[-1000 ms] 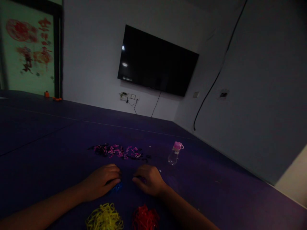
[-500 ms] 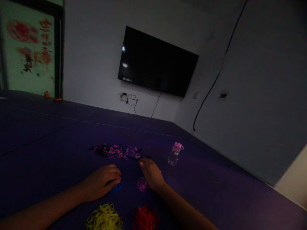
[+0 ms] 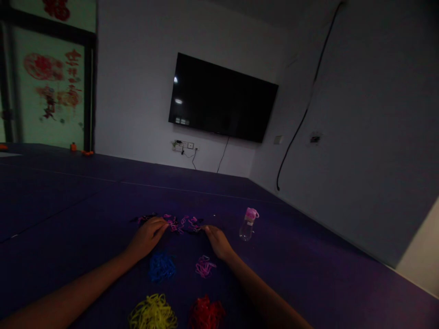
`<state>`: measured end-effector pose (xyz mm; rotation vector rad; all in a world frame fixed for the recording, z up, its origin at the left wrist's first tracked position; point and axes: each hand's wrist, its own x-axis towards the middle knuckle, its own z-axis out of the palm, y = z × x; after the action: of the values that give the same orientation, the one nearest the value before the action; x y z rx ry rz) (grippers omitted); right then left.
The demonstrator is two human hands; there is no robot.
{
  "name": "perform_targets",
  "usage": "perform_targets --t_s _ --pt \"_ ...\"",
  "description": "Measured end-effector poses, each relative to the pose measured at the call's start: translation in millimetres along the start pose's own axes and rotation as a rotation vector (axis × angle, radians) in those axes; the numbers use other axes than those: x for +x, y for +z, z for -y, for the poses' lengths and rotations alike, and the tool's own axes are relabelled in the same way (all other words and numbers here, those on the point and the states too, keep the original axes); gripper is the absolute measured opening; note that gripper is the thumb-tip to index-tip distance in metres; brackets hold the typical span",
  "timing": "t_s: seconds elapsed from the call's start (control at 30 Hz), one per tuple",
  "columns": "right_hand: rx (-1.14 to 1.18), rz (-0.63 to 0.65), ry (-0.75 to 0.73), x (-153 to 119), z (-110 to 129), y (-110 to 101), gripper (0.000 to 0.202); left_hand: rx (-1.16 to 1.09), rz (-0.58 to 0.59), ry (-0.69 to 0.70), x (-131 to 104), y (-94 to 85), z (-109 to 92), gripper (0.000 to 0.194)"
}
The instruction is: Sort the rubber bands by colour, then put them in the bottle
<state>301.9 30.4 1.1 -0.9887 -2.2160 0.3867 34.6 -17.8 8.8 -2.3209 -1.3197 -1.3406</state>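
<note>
Blue rubber bands [image 3: 162, 267] lie uncovered now: your left hand [image 3: 148, 236] has moved forward from them to the scattered black and pink bands [image 3: 184, 224], fingers curled at their near edge. Your right hand [image 3: 218, 242], thumb and fingers nearly together, is at the scatter's right end. So both hands are at the mix, clear of the pink pile [image 3: 205, 267]; in this dimness, whether either grips a band cannot be told.

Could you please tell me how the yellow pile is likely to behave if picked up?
The yellow pile would probably sag rather than hold its shape, since its strands curve loosely. Some strands may drag others along, as they overlap. It is likely light, being thin strands.
</note>
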Motion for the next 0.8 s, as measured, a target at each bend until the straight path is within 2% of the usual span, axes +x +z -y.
perform_targets --t_s 0.13,0.23,0.47,0.63,0.8 --pt "-0.235 0.02 0.003 1.2 7.3 2.7 0.034 0.07 0.048 0.039 12.7 12.2 9.1 0.031" --pt "-0.362 0.072 -0.024 -1.3 16.9 3.7 0.034 0.106 0.069 0.041 19.8 18.4 13.0 0.031" --pt "-0.419 0.061 -0.031 -8.2 30.6 11.2 0.038 0.127 0.086 0.062 21.6 21.9 20.3 0.024" --pt "-0.438 0.047 -0.021 -1.8 22.4 3.9 0.034 0.125 0.149 0.154 20.1 21.3 17.8 0.02" --pt "-0.479 0.066 0.026 5.9 9.1 -5.5 0.034 0.15 0.242 0.268 19.0 15.6 6.2 0.037"
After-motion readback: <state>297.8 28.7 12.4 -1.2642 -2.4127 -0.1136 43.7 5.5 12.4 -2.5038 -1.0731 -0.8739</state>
